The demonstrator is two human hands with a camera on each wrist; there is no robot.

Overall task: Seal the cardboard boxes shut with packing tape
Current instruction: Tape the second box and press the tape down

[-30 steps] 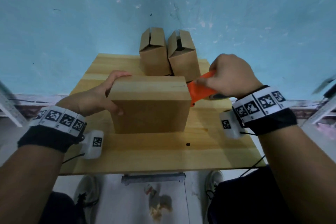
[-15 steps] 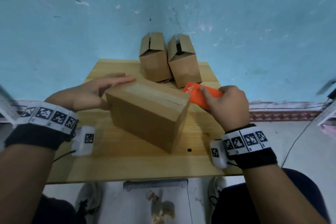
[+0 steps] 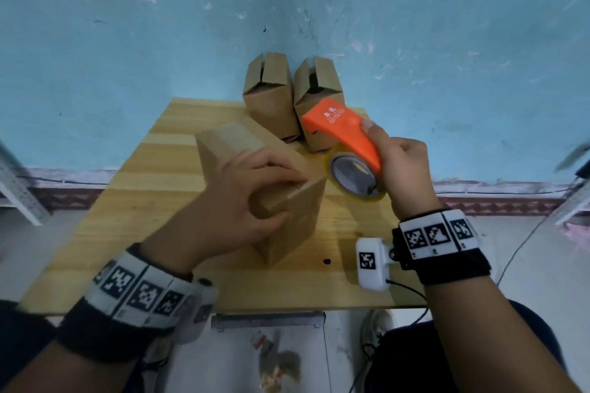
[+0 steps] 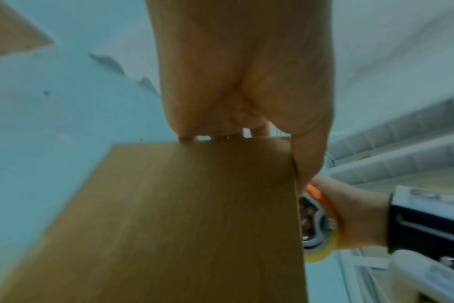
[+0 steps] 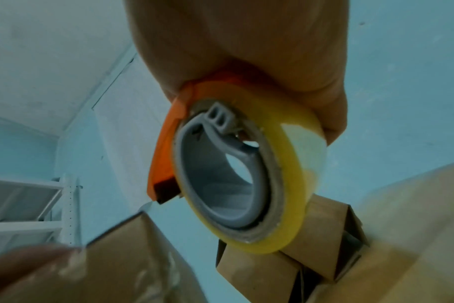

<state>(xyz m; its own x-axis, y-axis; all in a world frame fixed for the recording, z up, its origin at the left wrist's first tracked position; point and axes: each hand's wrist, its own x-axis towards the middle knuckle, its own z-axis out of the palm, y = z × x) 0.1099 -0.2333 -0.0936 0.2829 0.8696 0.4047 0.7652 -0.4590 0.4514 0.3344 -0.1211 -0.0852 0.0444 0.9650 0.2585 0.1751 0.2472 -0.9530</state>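
Cardboard box (image 3: 236,150), flaps shut, lying skewed mid-table (image 3: 134,217); left hand (image 3: 236,201) curls over its near top corner, gripping. Right hand (image 3: 405,172) wraps the orange tape dispenser (image 3: 344,134) with yellowish tape roll (image 3: 354,177), raised beside the box. Two unsealed boxes (image 3: 268,96) at the rear show gapped top flaps; contents unseen.

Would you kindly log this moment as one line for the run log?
left hand: grips front box | right hand: holds tape dispenser, lifted off box | two back boxes: tops not closed
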